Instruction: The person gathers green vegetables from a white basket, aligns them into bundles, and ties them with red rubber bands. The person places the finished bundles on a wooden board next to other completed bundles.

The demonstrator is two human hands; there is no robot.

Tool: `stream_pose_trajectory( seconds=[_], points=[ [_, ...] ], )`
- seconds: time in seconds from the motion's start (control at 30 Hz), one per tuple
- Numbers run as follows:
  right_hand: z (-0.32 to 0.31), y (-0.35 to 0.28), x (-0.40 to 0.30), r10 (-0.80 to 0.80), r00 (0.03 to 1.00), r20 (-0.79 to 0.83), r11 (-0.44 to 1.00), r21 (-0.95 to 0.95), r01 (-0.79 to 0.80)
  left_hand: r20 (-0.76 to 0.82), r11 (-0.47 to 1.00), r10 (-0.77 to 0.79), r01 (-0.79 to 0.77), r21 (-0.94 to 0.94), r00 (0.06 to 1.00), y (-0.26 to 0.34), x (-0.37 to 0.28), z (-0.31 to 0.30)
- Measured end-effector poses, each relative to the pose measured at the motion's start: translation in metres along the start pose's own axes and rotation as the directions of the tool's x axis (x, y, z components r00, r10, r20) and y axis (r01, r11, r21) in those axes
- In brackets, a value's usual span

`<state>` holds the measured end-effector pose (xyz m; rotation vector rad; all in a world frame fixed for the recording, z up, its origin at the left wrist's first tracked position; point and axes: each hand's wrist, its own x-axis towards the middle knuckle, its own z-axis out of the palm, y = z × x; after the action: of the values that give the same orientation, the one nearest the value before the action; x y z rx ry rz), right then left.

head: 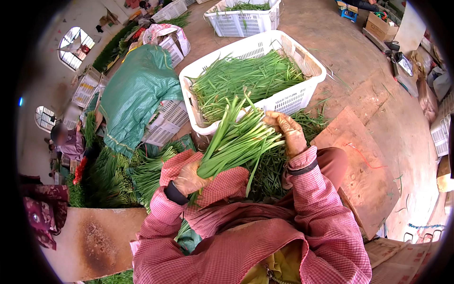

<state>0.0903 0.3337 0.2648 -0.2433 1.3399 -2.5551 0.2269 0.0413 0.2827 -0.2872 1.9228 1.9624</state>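
My left hand (pixel 192 179), in a thin translucent glove, is closed around a bunch of long green leafy stalks (pixel 227 149), perhaps garlic chives. The pale stalk ends fan out to the upper right. Beside those ends is my right hand (pixel 286 132), gloved too, with its fingers bent; whether it pinches a stalk cannot be told. Just beyond both hands stands a white plastic crate (pixel 315 80) with a layer of similar green stalks (pixel 248 78) in it. Loose dark green leaves (pixel 269 177) lie below the bunch, by my knees.
A green woven sheet (pixel 142 96) covers crates at the left, with heaped greens (pixel 110 174) below it. Another white crate (pixel 244 23) stands farther off. A wooden board (pixel 361 167) lies at the right, a stained board (pixel 103 241) at the lower left. A person (pixel 71 143) sits far left.
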Motion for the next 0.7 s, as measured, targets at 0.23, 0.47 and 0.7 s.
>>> stream_pose_trajectory(
  seconds=[0.23, 0.47, 0.7],
  points=[
    [-0.004, -0.024, -0.013, -0.219, 0.965, 0.147, 0.837, -0.48, 0.263, -0.043, 0.918, -0.023, 0.004, -0.397, 0.999, 0.029, -0.021, -0.014],
    [0.008, 0.027, 0.018, -0.111, 0.881, 0.46, 0.487, -0.747, 0.452, 0.078, 0.497, 0.372, -0.269, 0.825, 0.925, 0.067, -0.032, 0.036],
    [-0.094, 0.047, 0.013, 0.1, 0.975, -0.2, 0.949, 0.315, -0.033, -0.038, 0.795, 0.278, -0.208, 0.569, 0.96, 0.006, -0.046, 0.012]
  ],
)
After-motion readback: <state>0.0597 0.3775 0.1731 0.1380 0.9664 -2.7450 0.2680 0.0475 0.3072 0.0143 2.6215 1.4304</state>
